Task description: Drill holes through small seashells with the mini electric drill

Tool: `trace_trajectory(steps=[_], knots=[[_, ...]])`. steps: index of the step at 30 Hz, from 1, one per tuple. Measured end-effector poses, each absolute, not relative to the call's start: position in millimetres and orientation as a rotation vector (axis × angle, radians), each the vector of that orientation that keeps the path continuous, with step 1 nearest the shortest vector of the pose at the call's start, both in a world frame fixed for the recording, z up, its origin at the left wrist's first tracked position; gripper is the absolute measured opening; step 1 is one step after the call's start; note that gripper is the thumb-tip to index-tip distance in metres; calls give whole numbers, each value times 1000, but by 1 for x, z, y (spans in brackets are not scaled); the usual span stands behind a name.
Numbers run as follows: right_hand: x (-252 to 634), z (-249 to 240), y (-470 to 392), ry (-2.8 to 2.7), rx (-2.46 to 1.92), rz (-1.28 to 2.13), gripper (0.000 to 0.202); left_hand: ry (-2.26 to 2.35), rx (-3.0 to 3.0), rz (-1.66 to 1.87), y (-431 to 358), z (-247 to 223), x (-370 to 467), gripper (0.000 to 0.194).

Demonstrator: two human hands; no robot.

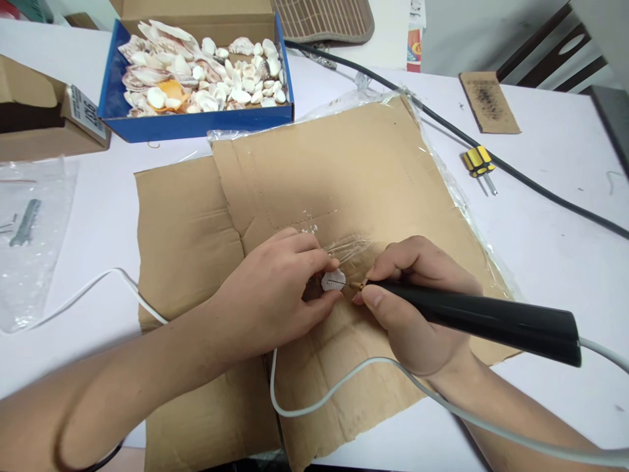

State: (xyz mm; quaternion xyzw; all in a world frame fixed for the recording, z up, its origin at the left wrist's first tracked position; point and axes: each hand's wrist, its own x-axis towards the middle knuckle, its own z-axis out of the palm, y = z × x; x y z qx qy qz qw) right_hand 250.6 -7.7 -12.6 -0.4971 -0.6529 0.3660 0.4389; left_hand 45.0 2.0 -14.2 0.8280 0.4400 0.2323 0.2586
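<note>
A small white ribbed shell [333, 280] is pinched between the thumb and forefinger of my left hand [282, 288], just above the brown cardboard [334, 170]. From the right, my right hand [417, 301] grips a black pen-like tool [491, 318] near its brass-coloured front end. The tool's thin needle tip points left and lies over the face of the shell; whether it touches cannot be told. A few dark dots show on the shell. Clear plastic strands [351, 246] lie on the cardboard behind the fingers.
A blue box [196, 124] of shells stands at the back left, beside an open brown box [54, 134]. A yellow-black screwdriver [479, 162] and black cable [540, 190] lie right. A white cord [339, 393] loops across the front. A plastic bag [34, 262] is left.
</note>
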Motion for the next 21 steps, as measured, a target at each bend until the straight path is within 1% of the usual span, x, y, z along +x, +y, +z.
trace_trajectory(steps=[21], knots=[[252, -14, -9, -1617, -1250, 924, 13, 1191, 2239, 630, 3, -13, 45, 7]])
